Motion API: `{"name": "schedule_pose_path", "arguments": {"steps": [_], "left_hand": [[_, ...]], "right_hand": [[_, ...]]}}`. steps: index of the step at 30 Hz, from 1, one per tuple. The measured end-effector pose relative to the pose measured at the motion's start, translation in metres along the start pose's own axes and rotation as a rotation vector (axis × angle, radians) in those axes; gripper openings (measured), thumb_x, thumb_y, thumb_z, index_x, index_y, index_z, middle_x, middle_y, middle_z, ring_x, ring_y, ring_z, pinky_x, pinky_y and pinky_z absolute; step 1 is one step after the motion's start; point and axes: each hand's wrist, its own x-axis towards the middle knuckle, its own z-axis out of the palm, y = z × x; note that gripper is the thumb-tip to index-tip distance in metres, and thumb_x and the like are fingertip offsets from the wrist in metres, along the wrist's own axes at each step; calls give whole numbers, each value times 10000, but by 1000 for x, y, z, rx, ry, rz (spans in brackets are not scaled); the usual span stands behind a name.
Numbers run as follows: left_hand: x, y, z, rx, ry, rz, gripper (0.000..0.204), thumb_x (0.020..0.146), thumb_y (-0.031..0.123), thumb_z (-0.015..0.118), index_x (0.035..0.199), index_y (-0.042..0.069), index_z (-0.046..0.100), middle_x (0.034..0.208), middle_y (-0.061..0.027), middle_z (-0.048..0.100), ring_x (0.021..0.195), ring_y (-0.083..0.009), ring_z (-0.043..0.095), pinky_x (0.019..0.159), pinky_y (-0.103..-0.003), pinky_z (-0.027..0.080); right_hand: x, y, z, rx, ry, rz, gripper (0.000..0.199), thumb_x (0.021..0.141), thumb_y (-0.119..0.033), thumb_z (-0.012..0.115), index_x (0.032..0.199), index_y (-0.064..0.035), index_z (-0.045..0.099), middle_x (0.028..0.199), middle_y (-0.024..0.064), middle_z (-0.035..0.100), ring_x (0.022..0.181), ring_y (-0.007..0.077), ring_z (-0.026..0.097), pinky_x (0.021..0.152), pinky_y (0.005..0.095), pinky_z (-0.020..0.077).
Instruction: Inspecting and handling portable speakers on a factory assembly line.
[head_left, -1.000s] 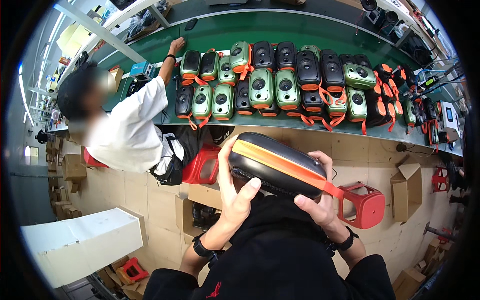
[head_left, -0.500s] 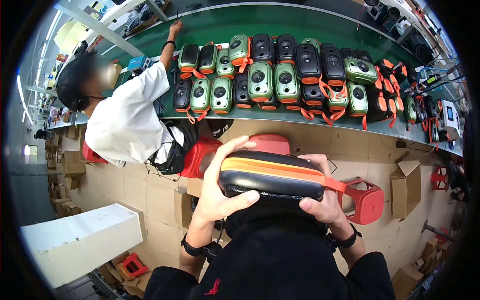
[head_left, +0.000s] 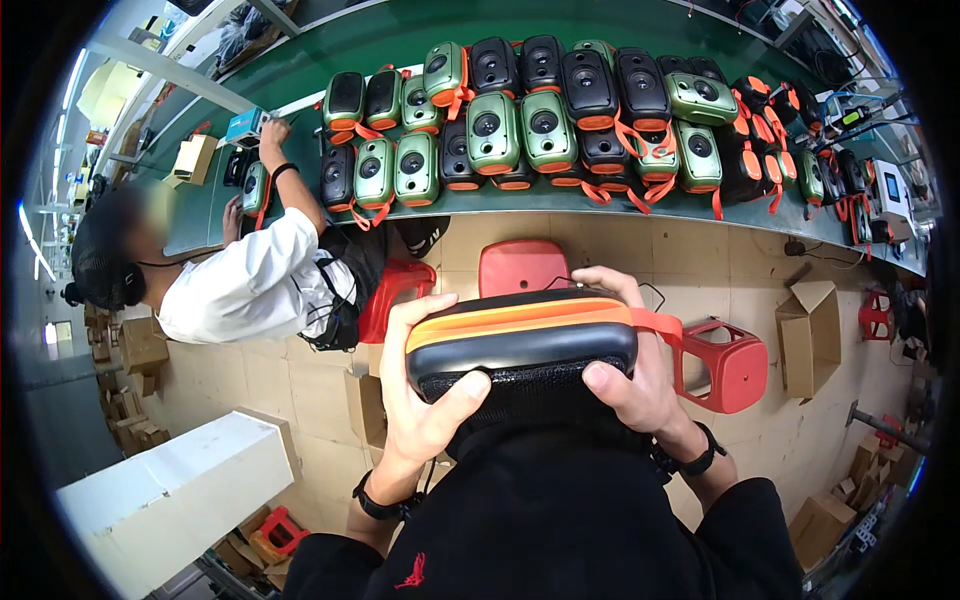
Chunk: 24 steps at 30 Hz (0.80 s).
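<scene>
The black-and-orange speaker is gripped at both ends by left hand and right hand.

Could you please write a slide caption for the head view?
Both hands, left hand and right hand, hold a black-and-orange speaker above a green bench lined with speakers.

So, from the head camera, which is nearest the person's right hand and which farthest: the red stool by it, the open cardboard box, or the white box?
From the right hand:
1. Red stool, just right of it on the floor.
2. Open cardboard box, farther right, past the stool.
3. White box, far off at lower left, beyond the left hand.
</scene>
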Motion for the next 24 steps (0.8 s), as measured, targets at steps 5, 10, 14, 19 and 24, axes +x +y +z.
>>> {"name": "schedule_pose_path", "arguments": {"steps": [5, 10, 14, 19, 24], "left_hand": [[-2, -5, 5, 47, 66, 73, 764, 697, 237, 820, 1283, -9, 396, 1107, -165, 559, 1035, -220, 580, 916, -345, 459], [6, -22, 11, 293, 146, 443, 823, 649, 279, 859, 1269, 2, 394, 1184, -195, 424, 1078, -275, 506, 927, -389, 442], [10, -25, 18, 377, 145, 595, 871, 650, 339, 857, 1281, 1, 360, 1156, -213, 439, 1067, -298, 507, 908, -397, 456], [7, -31, 14, 423, 165, 611, 901, 665, 376, 848, 1295, 9, 320, 1167, -221, 426, 1060, -298, 502, 891, -396, 464], [16, -24, 13, 458, 134, 673, 930, 675, 408, 840, 1306, 4, 288, 1171, -231, 421, 1057, -300, 507, 884, -394, 472]], "right_hand": [[4, 1, 7, 68, 75, -113, 881, 751, -95, 726, 1440, -31, 180, 1320, 164, 429, 1239, 222, 458, 1031, 354, 381], [4, 10, 12, 469, 50, 31, 875, 835, -105, 630, 1485, -56, 46, 1392, 150, 319, 1295, 250, 372, 1032, 400, 405], [7, 11, 14, 535, 87, -22, 837, 850, -143, 589, 1475, -15, 48, 1382, 152, 326, 1291, 236, 361, 1071, 382, 331], [10, 9, 15, 531, 84, -65, 848, 823, -131, 599, 1464, 5, 60, 1371, 153, 329, 1297, 227, 350, 1099, 375, 269], [15, 5, 18, 532, 79, -108, 879, 797, -80, 597, 1463, 2, 29, 1374, 156, 324, 1293, 228, 359, 1096, 384, 279]]}}
